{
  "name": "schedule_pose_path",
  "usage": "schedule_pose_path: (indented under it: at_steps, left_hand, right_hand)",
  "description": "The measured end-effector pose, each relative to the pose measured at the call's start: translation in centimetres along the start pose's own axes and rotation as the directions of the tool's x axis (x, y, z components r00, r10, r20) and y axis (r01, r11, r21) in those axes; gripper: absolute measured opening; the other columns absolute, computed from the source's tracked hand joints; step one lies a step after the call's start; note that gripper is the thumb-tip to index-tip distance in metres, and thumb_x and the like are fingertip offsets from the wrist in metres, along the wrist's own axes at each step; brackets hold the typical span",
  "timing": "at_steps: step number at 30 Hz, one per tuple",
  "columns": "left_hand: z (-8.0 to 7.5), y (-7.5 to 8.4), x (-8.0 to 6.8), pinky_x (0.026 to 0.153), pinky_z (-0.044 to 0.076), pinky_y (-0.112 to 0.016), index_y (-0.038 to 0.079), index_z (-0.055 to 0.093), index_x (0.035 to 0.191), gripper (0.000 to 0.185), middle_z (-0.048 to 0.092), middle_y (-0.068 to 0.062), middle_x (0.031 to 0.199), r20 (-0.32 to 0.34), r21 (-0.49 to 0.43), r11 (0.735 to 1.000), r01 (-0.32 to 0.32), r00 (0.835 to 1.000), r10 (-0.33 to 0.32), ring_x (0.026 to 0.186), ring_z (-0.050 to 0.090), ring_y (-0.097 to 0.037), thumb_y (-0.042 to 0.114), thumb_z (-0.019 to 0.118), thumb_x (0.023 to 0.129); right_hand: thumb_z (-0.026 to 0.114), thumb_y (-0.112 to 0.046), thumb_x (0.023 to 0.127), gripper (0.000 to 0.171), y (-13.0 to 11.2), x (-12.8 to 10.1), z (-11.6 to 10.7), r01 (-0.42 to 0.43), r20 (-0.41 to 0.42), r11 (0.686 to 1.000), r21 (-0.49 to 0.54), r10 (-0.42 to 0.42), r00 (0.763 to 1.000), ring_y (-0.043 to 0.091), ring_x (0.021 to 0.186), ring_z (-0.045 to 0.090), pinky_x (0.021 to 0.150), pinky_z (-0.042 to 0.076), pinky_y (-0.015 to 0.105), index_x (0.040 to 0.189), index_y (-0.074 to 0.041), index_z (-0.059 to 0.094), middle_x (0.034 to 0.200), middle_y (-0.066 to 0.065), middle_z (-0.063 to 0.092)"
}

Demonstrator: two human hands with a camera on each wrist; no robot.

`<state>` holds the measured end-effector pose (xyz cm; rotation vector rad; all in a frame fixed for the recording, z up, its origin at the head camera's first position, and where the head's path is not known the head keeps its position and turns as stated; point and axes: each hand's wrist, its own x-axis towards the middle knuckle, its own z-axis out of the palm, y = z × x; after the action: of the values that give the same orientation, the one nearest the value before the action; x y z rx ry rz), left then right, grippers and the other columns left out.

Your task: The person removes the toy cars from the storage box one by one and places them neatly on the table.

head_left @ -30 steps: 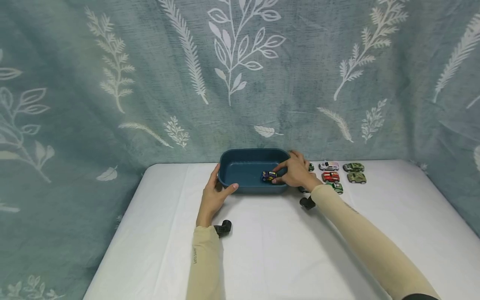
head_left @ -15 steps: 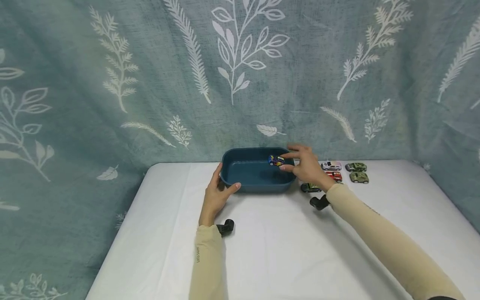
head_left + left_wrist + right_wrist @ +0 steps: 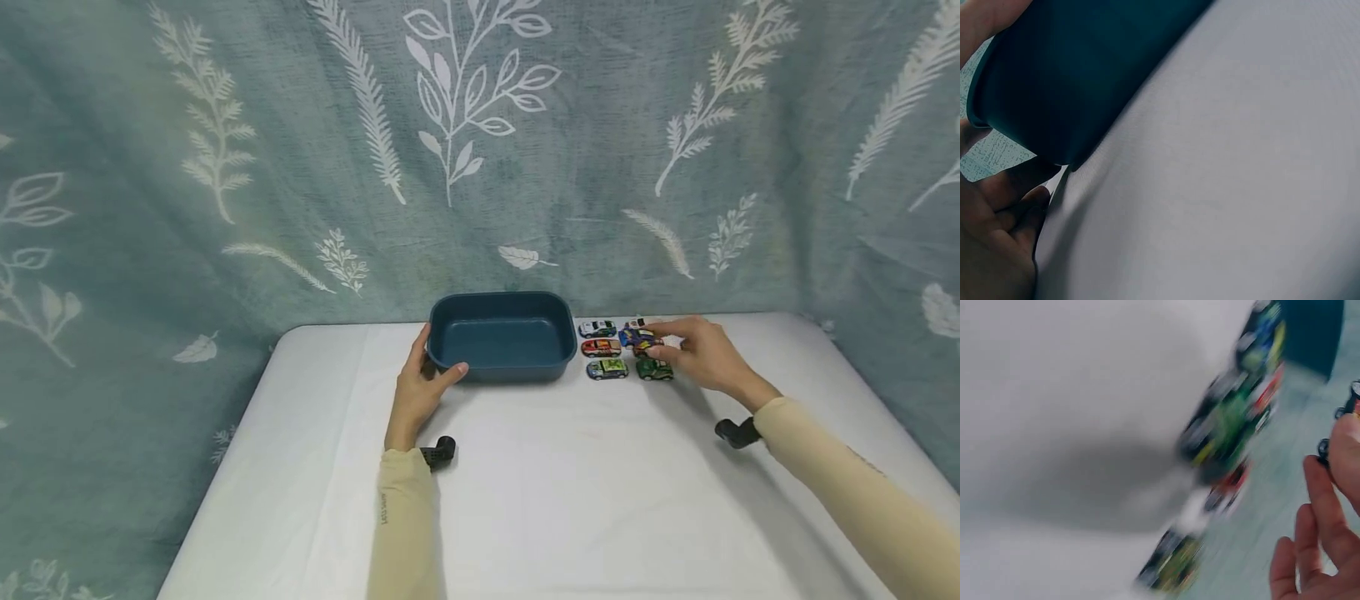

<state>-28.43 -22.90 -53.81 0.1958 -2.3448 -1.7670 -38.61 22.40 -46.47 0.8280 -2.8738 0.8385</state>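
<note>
My left hand [image 3: 417,395] grips the left end of a dark blue plastic bin [image 3: 501,372], its thumb at the front rim and fingers along the side. In the left wrist view the bin's outer wall [image 3: 1072,75] slants above the white cloth. A blue toy car [image 3: 636,337] is pinched between thumb and fingers of my right hand [image 3: 701,354], above other toy cars right of the bin. Only part of that car shows at the right wrist view's edge. Near the hand lie a green toy car [image 3: 655,369] and an orange-red toy car [image 3: 601,347].
A white toy car [image 3: 597,329] and a yellow-green toy car [image 3: 607,368] stand close by the bin's right end. White cloth covers the table [image 3: 525,500]. A patterned teal curtain [image 3: 337,167] hangs behind it. The right wrist view is blurred.
My right hand has lifted the blue toy car out of the bin and carried it right, over the other toy cars. My left hand stays at the bin.
</note>
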Motion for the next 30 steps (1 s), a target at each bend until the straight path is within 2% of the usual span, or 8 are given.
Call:
schedule_pose_path:
  at_steps: [4, 10, 15, 21, 30]
  left_hand:
    - [-0.1, 0.1, 0.0, 0.128, 0.035, -0.049, 0.04, 0.028, 0.168, 0.101, 0.036, -0.015, 0.171, -0.001, 0.018, 1.0, 0.0, 1.0, 0.0, 0.155, 0.042, -0.036, 0.045, 0.088, 0.087]
    - [-0.3, 0.2, 0.1, 0.129, 0.034, -0.047, 0.042, 0.028, 0.168, 0.1, 0.034, -0.014, 0.172, 0.003, 0.016, 1.0, 0.003, 1.0, -0.003, 0.156, 0.04, -0.035, 0.045, 0.088, 0.088]
    - [0.2, 0.4, -0.1, 0.129, 0.034, -0.047, 0.04, 0.027, 0.168, 0.101, 0.033, -0.014, 0.173, 0.003, 0.008, 1.0, 0.01, 1.0, -0.01, 0.157, 0.039, -0.036, 0.041, 0.088, 0.088]
    - [0.3, 0.2, -0.1, 0.129, 0.034, -0.047, 0.039, 0.026, 0.169, 0.102, 0.032, -0.013, 0.173, 0.007, 0.01, 1.0, 0.012, 1.0, -0.012, 0.157, 0.039, -0.036, 0.041, 0.088, 0.088]
    - [0.2, 0.3, 0.0, 0.129, 0.034, -0.046, 0.038, 0.027, 0.169, 0.101, 0.033, -0.013, 0.173, -0.003, 0.029, 1.0, -0.003, 1.0, 0.003, 0.157, 0.039, -0.037, 0.04, 0.088, 0.088]
  right_hand:
    - [0.076, -0.016, 0.1, 0.043, 3.0, -2.3, -0.9, -0.019, -0.087, 0.995, -0.098, 0.01, 0.996, 0.046, 0.114, 0.06, 0.084, 0.049, 0.06, 0.139, -0.001, 0.069, 0.132, 0.028, 0.07]
    - [0.075, -0.005, 0.097, 0.038, 6.8, -5.1, -0.9, -0.037, -0.214, 0.987, -0.155, 0.003, 0.977, 0.051, 0.116, 0.053, 0.096, 0.039, 0.066, 0.133, 0.005, 0.068, 0.127, 0.035, 0.068]
    - [0.074, 0.004, 0.094, 0.038, 8.1, -6.7, -1.0, -0.021, -0.27, 0.984, -0.176, -0.028, 0.962, 0.052, 0.112, 0.053, 0.095, 0.038, 0.064, 0.132, 0.004, 0.069, 0.124, 0.036, 0.068]
    - [0.075, 0.004, 0.092, 0.038, 8.3, -7.1, -1.3, -0.046, -0.207, 0.983, -0.176, 0.009, 0.978, 0.053, 0.112, 0.057, 0.096, 0.04, 0.065, 0.13, 0.005, 0.07, 0.125, 0.035, 0.069]
    - [0.076, -0.005, 0.096, 0.041, 8.8, -7.5, -1.2, -0.134, -0.089, 0.985, -0.113, 0.125, 0.988, 0.061, 0.123, 0.057, 0.103, 0.04, 0.077, 0.135, 0.006, 0.067, 0.131, 0.036, 0.066]
